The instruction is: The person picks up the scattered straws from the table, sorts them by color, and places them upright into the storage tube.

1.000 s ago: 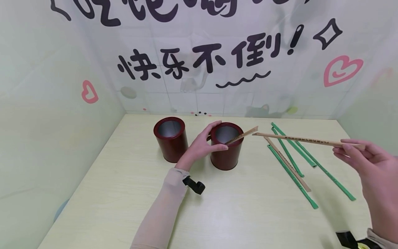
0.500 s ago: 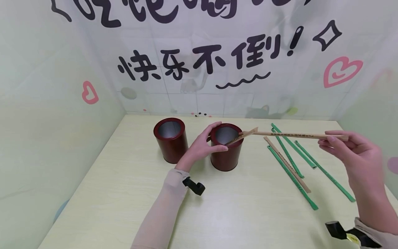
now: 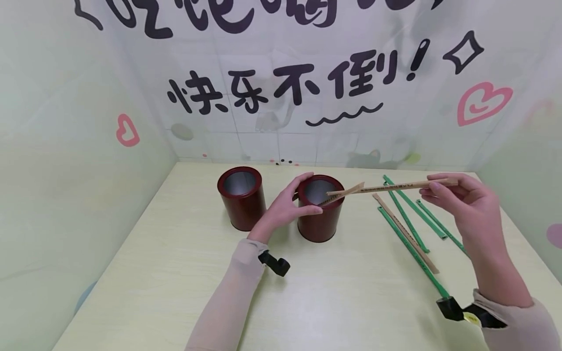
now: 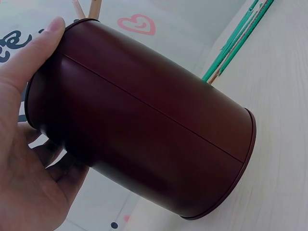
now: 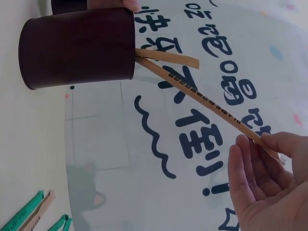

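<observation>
My left hand (image 3: 287, 204) grips the upper part of the right-hand dark red can (image 3: 318, 224), thumb in front and fingers round its far side. One brown paper-wrapped straw (image 3: 351, 190) leans out over that can's rim. Between thumb and fingers, my right hand (image 3: 467, 202) pinches the end of another brown paper-wrapped straw (image 3: 395, 187). Its far tip overlaps the can's mouth in the head view. In the right wrist view, this held straw (image 5: 202, 98) slants from the rim to the fingertips, beside the leaning one (image 5: 173, 58).
A second dark red can (image 3: 243, 212) stands upright to the left, its mouth facing up. Several green paper-wrapped straws (image 3: 408, 243) and a brown one (image 3: 423, 251) lie on the pale table (image 3: 342, 302) at right. A printed curtain (image 3: 290, 146) hangs behind.
My right hand has moved left with the brown straw, bringing its tip from beside the can to over its mouth. The left hand and both cans stay in place.
</observation>
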Demonstrator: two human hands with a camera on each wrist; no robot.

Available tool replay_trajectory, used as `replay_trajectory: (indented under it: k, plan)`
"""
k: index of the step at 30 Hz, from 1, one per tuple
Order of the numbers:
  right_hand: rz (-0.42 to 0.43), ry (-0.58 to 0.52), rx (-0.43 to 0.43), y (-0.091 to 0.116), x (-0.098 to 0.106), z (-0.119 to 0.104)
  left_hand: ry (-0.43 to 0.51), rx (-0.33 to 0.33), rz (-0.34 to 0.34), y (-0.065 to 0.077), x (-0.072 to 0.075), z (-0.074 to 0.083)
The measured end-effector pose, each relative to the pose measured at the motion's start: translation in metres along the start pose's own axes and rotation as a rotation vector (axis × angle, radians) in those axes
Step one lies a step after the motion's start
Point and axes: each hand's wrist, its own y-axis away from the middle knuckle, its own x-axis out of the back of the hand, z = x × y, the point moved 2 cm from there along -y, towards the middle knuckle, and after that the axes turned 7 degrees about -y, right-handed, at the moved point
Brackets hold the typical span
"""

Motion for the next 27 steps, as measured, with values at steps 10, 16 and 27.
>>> replay_trajectory:
  k: [10, 16, 27]
  plan:
    - [0.002, 0.077, -0.062, -0.008, -0.018, 0.009, -0.008, 0.006, 0.009, 0.000, -0.001, 0.001]
    - [-0.012, 0.068, -0.059, -0.010, -0.024, 0.012, 0.002, -0.001, 0.006, -0.001, -0.002, 0.000]
    - [-0.064, 0.033, -0.048, -0.008, -0.030, 0.014, 0.003, 0.001, 0.014, 0.000, -0.001, -0.002]
